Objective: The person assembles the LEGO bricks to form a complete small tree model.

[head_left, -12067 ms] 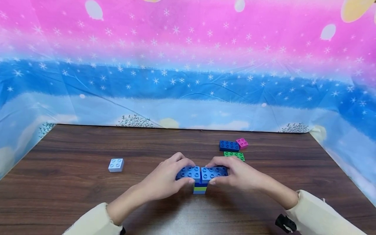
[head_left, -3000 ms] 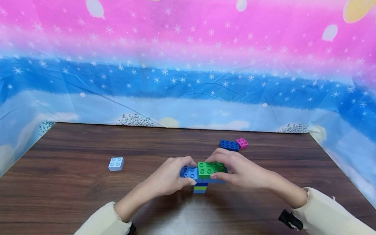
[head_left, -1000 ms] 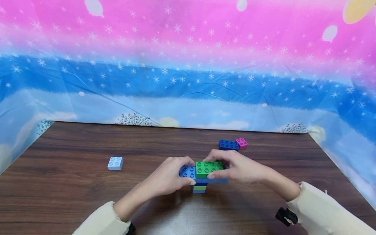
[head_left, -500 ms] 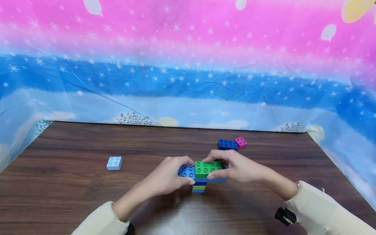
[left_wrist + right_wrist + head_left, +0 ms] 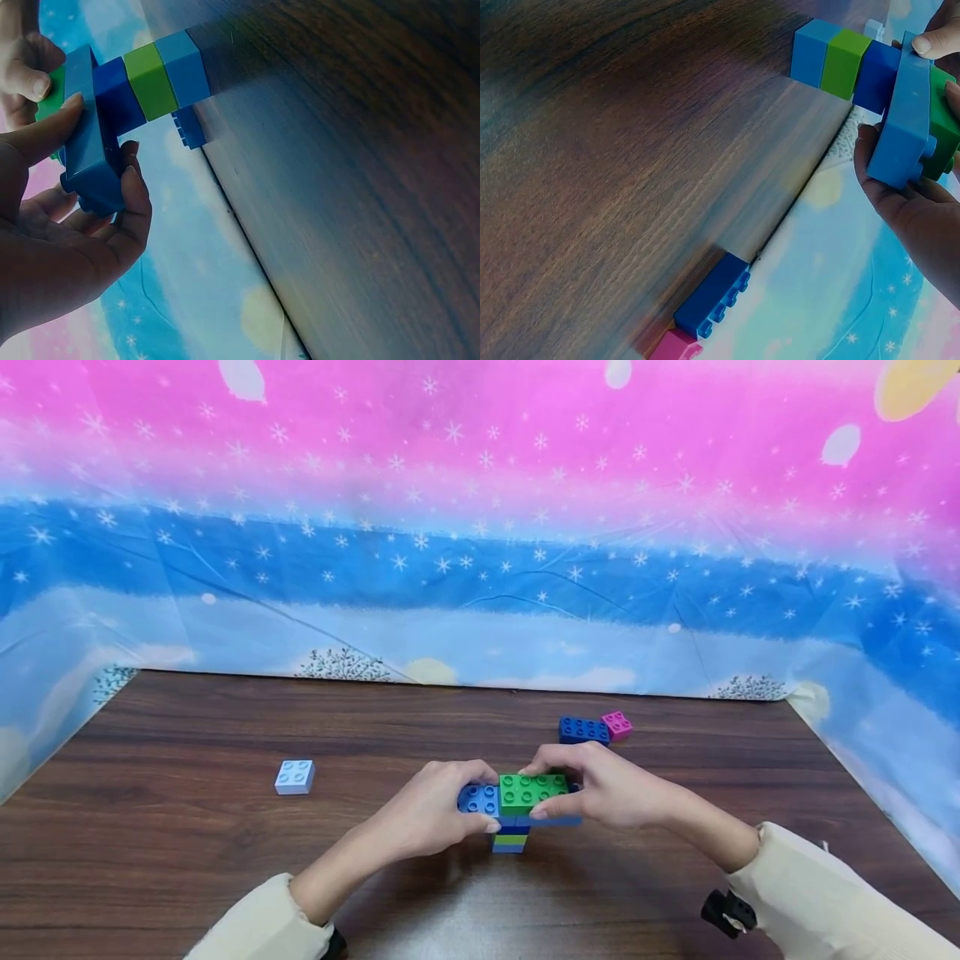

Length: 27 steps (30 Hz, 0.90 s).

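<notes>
A green toy building brick (image 5: 534, 793) lies across the tops of two light blue bricks set end to end. My right hand (image 5: 622, 789) pinches the green brick by its right part, with fingers also under the right blue brick (image 5: 901, 131) in the right wrist view. My left hand (image 5: 420, 810) grips the left blue brick (image 5: 480, 800), thumb in front and fingers behind and below. Under the middle stands a narrow column: a dark blue brick (image 5: 876, 77), a lime brick (image 5: 511, 841) and a light blue brick (image 5: 508, 849) on the table.
Behind my right hand lie a dark blue brick (image 5: 583, 729) and a pink brick (image 5: 617, 725), close together. A pale blue square brick (image 5: 294, 777) sits to the left on the wooden table (image 5: 187, 860). A patterned cloth (image 5: 480, 568) hangs behind.
Twelve seconds ago the green brick lay on the table; my right hand has brought it onto the blue bricks. Since three seconds ago it has shifted slightly left. The last half second shows hardly any movement.
</notes>
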Each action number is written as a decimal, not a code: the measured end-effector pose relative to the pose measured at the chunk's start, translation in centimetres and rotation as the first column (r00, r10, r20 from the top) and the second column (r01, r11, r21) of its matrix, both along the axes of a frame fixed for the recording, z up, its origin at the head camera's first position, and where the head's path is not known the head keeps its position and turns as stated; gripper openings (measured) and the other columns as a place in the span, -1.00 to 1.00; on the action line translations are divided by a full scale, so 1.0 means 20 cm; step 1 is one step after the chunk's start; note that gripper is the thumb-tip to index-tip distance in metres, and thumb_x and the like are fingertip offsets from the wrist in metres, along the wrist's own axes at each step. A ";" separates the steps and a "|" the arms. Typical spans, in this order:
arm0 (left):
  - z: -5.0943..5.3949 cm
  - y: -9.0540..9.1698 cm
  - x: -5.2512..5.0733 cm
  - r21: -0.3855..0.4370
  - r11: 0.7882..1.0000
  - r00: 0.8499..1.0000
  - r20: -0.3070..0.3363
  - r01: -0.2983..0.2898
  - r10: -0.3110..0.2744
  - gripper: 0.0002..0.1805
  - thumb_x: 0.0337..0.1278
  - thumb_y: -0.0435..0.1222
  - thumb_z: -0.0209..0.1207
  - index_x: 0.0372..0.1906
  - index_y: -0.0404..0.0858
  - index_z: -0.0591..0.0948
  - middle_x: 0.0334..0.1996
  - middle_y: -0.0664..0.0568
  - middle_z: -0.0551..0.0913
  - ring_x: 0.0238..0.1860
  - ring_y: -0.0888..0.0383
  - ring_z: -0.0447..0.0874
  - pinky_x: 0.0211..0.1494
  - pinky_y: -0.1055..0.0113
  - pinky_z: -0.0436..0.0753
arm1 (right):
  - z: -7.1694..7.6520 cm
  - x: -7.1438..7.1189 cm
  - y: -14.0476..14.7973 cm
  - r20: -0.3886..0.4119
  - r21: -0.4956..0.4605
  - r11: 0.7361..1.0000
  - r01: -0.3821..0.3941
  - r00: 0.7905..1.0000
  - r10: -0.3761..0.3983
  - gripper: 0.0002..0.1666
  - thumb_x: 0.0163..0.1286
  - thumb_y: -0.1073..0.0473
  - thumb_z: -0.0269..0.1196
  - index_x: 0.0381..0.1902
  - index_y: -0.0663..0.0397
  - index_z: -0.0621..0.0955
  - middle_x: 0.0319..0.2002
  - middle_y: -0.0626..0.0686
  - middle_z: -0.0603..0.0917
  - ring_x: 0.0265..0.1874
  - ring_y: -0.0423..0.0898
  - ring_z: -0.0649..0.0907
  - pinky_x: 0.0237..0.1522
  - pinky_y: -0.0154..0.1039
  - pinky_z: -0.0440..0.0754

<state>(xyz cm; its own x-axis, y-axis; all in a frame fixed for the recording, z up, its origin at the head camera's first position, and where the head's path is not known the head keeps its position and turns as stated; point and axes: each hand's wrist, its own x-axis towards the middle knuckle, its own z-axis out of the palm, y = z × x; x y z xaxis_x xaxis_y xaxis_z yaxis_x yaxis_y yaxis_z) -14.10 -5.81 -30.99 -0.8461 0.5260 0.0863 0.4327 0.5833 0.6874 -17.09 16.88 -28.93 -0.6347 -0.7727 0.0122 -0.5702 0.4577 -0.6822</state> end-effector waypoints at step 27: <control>0.01 -0.13 -0.01 0.092 0.995 0.999 0.022 0.047 -0.049 -0.57 0.00 -0.18 0.28 -0.02 -0.28 0.53 -0.18 -0.03 0.61 -0.31 0.17 0.58 -0.29 0.40 0.54 | 0.01 0.01 0.00 0.012 -0.006 0.999 0.039 0.999 -0.039 -0.66 0.23 0.06 0.26 -0.05 -0.01 0.54 -0.19 -0.11 0.59 -0.35 -0.16 0.52 -0.31 -0.28 0.50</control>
<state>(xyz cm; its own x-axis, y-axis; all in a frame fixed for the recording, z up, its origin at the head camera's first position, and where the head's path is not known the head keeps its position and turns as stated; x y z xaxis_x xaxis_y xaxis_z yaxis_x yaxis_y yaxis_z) -14.32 -8.40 -30.76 -0.8224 0.5571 0.1155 0.4414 0.4966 0.7473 -16.93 16.92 -28.71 -0.6645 -0.7473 0.0091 -0.5438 0.4751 -0.6918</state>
